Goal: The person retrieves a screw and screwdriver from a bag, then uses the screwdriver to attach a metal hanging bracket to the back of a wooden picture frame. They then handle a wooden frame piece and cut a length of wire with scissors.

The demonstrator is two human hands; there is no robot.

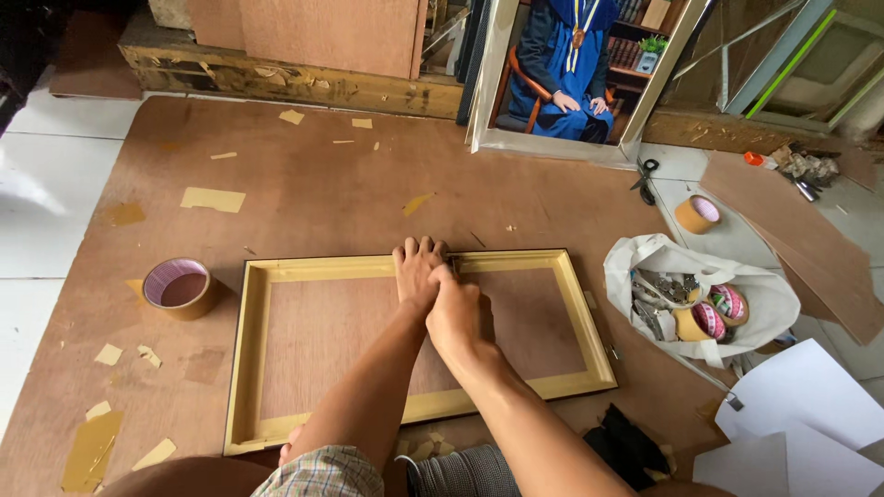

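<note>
Wooden frame point(414, 345) flat on brown board point(304, 193), long axis left-right; left hand point(417, 271) spread open on far rail, right hand point(456, 313) just beside, nearer, fisted on small dark tool point(453, 267), hardly visible

Brown board point(313, 193): frame point(241, 350), tape roll point(180, 287), bag point(769, 294).

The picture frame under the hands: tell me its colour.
The picture frame is pale golden yellow with a dark outer edge; the head view shows it best.
</note>
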